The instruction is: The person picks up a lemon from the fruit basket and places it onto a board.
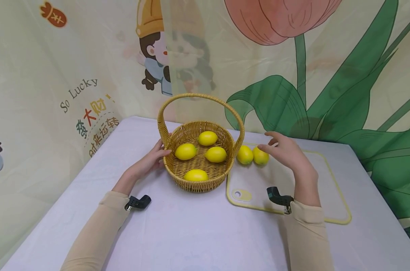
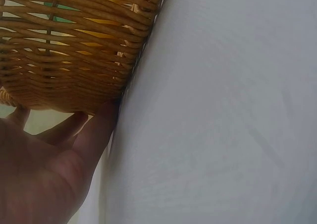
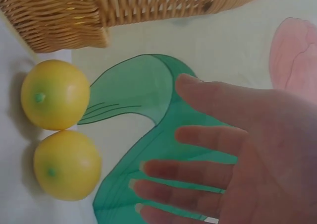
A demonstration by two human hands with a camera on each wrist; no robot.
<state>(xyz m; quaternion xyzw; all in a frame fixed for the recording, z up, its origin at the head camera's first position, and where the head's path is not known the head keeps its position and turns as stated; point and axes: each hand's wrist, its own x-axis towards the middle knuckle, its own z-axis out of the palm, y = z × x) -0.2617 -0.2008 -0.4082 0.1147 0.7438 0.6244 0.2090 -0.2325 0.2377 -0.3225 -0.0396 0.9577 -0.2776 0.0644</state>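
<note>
A woven basket (image 1: 198, 186) with a tall arched handle stands on the table, several yellow lemons (image 1: 216, 154) inside it. My left hand (image 1: 150, 158) holds its left side near the handle's base, thumb at the rim. The left wrist view shows fingers (image 2: 96, 130) against the outer wicker, low beside the tabletop. Two more lemons (image 1: 245, 155) lie side by side on a white cutting board (image 1: 286, 180) with a yellow edge. My right hand (image 1: 286, 150) hovers over the board beside the right-hand lemon (image 3: 67, 165), fingers spread and holding nothing.
A white cloth covers the table (image 1: 191, 229). Behind it hangs a printed curtain (image 1: 106, 56) with a large flower and cartoon figures. The basket's handle (image 1: 199, 96) arches high above the rim, and the board lies just right of the basket.
</note>
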